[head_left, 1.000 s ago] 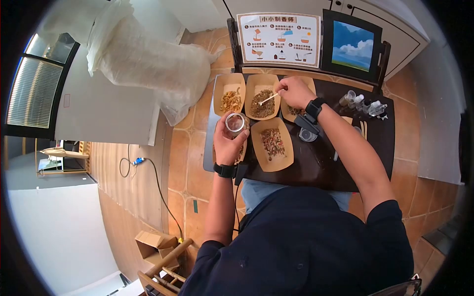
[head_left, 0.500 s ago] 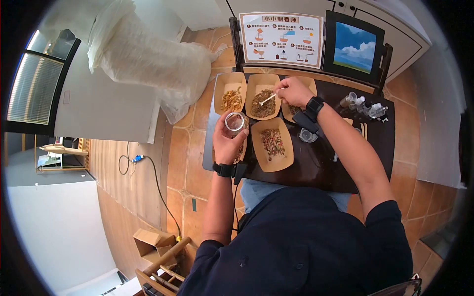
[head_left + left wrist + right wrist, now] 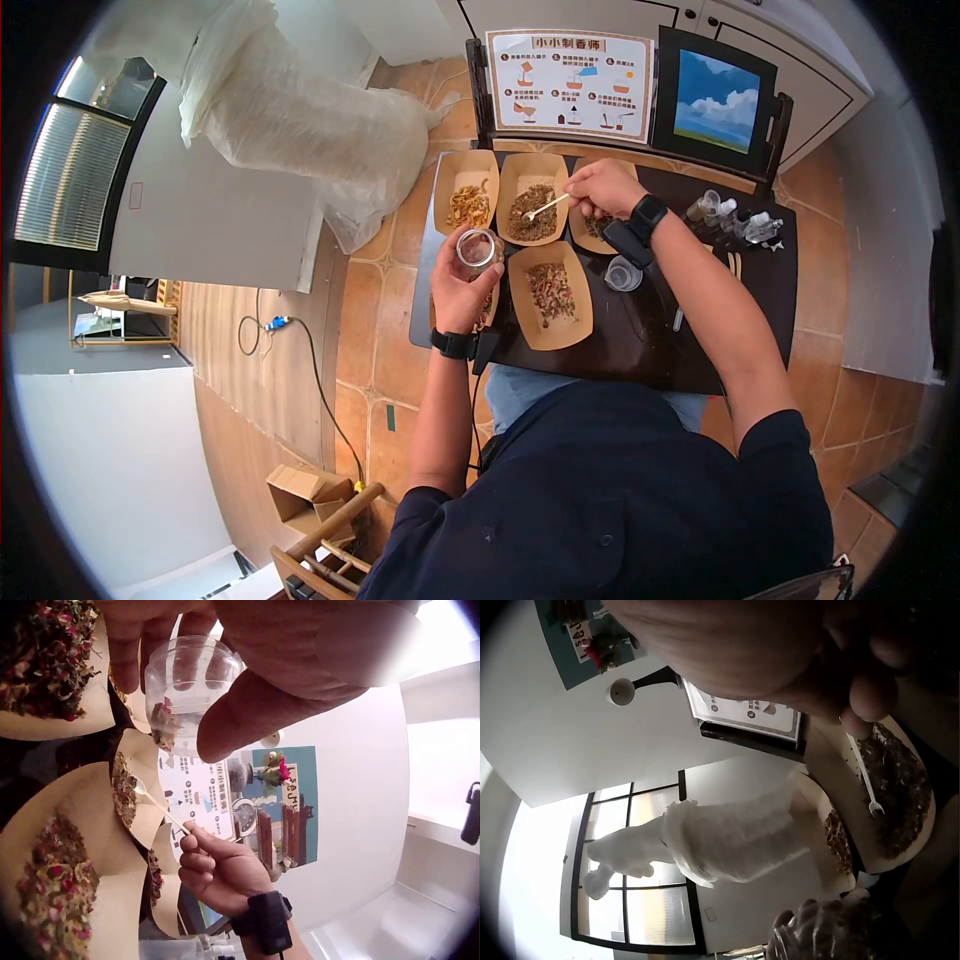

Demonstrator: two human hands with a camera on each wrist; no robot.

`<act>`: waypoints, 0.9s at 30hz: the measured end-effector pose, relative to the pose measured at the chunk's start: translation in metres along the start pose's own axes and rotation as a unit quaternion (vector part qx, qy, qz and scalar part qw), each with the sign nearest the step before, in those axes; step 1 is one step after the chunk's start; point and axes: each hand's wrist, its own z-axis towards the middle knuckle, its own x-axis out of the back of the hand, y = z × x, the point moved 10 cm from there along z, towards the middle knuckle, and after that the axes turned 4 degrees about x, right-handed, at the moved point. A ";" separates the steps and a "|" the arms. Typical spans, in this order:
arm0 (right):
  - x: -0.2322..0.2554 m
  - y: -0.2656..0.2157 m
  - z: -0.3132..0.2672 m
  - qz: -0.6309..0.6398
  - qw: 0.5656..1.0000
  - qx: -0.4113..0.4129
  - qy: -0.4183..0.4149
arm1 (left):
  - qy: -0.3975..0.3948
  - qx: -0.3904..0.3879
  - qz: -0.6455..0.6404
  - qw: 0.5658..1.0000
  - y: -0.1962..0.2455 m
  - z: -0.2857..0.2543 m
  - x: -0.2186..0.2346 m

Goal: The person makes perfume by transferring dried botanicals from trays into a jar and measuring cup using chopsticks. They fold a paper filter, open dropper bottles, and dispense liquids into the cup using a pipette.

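Both hands work above the paper trays at the desk's far-left corner. Left hand [image 3: 462, 285] curls its fingers and thumb around a small clear jar [image 3: 477, 250], holding it mouth-up just over the left edge, beside the tray of pinkish petals [image 3: 551, 293]. Right hand [image 3: 602, 188] pinches a thin white spoon [image 3: 545, 208], whose bowl rests over the brown bits in the middle tray [image 3: 532, 200] of the far row.

Poster [image 3: 568, 83] text too small to read; left-side tray [image 3: 487, 308] mostly hidden under left hand [image 3: 462, 285].
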 end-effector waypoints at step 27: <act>-0.007 -0.065 -0.044 0.056 0.996 0.073 -0.002 | 0.017 -0.065 0.236 0.969 -0.001 0.013 -0.010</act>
